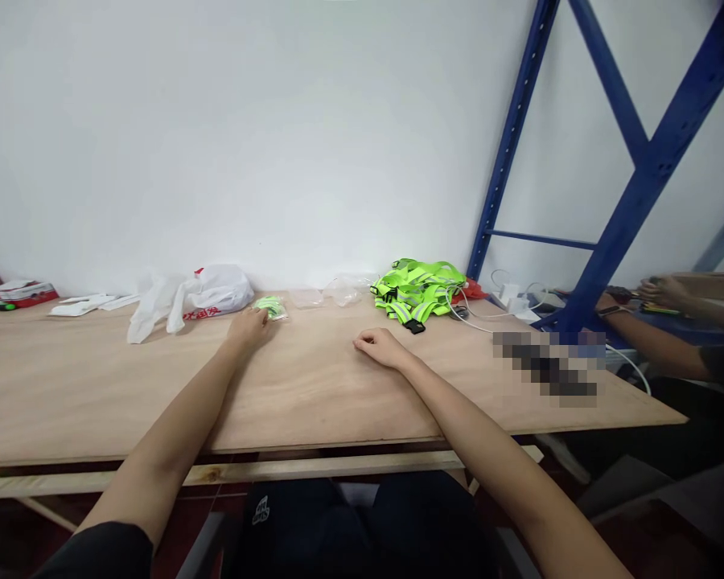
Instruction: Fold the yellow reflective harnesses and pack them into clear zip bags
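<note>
My left hand (250, 327) reaches to the middle of the wooden table, its fingers closed at the near edge of a small clear plastic bag (269, 306) with a folded lime-green and silver reflective strap inside. My fingertips are partly hidden. Further right, my right hand (381, 347) rests on the table with its fingers loosely curled in, and nothing shows in them. Beyond it lies a heap of lime-green reflective straps (419, 293) with black buckles. Flat, clear plastic bags (341, 291) lie between the packed strap and the heap, by the wall.
A white plastic bag (220, 289) with red print and white papers (90, 304) lie at the left. White cables and chargers (510, 297) sit at the right, near a blue metal rack post (615, 217). A blurred dark item (546, 366) lies right. Another person's arm (657, 342) is beyond.
</note>
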The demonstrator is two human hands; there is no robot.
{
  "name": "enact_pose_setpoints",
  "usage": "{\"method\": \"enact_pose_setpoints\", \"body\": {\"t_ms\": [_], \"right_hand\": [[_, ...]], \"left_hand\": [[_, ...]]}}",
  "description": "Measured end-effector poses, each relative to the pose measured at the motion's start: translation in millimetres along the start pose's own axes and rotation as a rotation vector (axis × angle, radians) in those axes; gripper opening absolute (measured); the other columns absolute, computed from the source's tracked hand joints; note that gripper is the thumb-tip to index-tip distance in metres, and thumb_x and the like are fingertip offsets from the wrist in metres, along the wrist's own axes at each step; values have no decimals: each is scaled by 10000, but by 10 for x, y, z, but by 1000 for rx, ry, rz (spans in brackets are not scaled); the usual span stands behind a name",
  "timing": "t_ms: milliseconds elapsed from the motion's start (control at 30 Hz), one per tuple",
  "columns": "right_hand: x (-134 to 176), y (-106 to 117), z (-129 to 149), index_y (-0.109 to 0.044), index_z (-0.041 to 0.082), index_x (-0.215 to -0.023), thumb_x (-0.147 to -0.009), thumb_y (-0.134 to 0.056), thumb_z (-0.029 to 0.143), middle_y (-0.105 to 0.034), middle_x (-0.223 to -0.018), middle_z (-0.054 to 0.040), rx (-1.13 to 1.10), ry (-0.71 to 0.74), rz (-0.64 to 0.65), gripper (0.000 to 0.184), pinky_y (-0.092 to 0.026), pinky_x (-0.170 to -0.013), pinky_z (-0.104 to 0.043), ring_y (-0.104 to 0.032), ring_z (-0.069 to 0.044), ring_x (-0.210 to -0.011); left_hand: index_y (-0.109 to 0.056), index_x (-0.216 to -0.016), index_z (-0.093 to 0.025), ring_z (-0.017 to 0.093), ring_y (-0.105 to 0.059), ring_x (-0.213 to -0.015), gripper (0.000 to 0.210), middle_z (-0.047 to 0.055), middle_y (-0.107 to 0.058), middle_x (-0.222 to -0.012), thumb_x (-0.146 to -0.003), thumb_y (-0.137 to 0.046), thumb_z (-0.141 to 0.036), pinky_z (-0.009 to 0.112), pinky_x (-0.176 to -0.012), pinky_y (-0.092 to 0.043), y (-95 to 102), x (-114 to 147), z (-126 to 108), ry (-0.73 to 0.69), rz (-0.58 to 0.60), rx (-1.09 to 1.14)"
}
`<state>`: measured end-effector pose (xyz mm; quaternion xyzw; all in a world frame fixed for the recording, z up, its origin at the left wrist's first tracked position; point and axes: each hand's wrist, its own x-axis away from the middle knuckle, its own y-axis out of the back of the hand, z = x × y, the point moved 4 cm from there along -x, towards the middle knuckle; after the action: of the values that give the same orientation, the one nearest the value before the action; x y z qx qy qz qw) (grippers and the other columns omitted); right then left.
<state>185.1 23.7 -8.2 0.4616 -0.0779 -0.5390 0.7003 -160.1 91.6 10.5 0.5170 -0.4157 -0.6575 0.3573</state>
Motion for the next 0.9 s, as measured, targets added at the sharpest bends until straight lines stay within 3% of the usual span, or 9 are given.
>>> {"method": "enact_pose_setpoints", "body": {"t_ms": [133, 300, 467, 567, 667, 767, 900], "right_hand": [[7, -14, 19, -704, 169, -693, -890, -550, 285, -693, -694, -8, 34, -5, -5, 276, -383, -640, -242, -609, -159, -697], [-10, -1, -21, -723, 186, -751, -915, -536, 290, -738, -791, -8, 105, -49, -44, 269, -430, -710, -234, -650, -157, -776], [-25, 238, -205, -725, 202, -941, -934, -491, 299, -735, -1041, -66, 275, -203, -183, 254, -447, -887, -305, -634, -218, -1002], [31, 433, -376, -661, 194, -1186, -915, -505, 286, -612, -1333, -131, 404, -346, -261, 326, -382, -1031, -387, -514, -280, -1250], [120, 554, -563, -534, 159, -1380, -895, -542, 318, -448, -1505, -198, 505, -515, -256, 511, -348, -1059, -482, -399, -352, -1368], [172, 572, -657, -549, 153, -1374, -900, -545, 386, -527, -1440, -214, 560, -607, -154, 527, -387, -1006, -510, -470, -376, -1314], [136, 500, -490, -699, 173, -1150, -911, -525, 408, -699, -1201, -179, 632, -556, -20, 378, -439, -919, -434, -624, -334, -1123]], "left_hand": [[-681, -963, -165, 322, -656, -996, 426, 162, -708, -1013, -953, -360, -444, 397, -857, -496, -155, -84, 102, 37, 10, 42], [-596, -1273, -141, 345, -553, -1227, 540, 175, -589, -1363, -922, -378, -490, 447, -989, -450, -340, -160, 167, 25, 13, 117], [-647, -1199, -157, 301, -553, -1229, 520, 133, -602, -1360, -932, -347, -488, 415, -1036, -435, -404, -160, 143, -72, 27, 185], [-688, -1118, -165, 298, -572, -1207, 481, 132, -646, -1285, -929, -356, -458, 416, -1035, -442, -365, -148, 51, -142, 4, 215], [-709, -1068, -179, 295, -587, -1187, 437, 130, -658, -1254, -923, -373, -419, 427, -1034, -451, -294, -131, -93, -213, -38, 245], [-720, -1036, -182, 290, -596, -1176, 396, 133, -655, -1262, -916, -394, -372, 435, -1041, -455, -200, -111, -275, -288, -85, 282], [-711, -1059, -171, 286, -586, -1202, 364, 145, -648, -1279, -911, -405, -299, 442, -1064, -444, -49, -79, -563, -379, -151, 342]]}}
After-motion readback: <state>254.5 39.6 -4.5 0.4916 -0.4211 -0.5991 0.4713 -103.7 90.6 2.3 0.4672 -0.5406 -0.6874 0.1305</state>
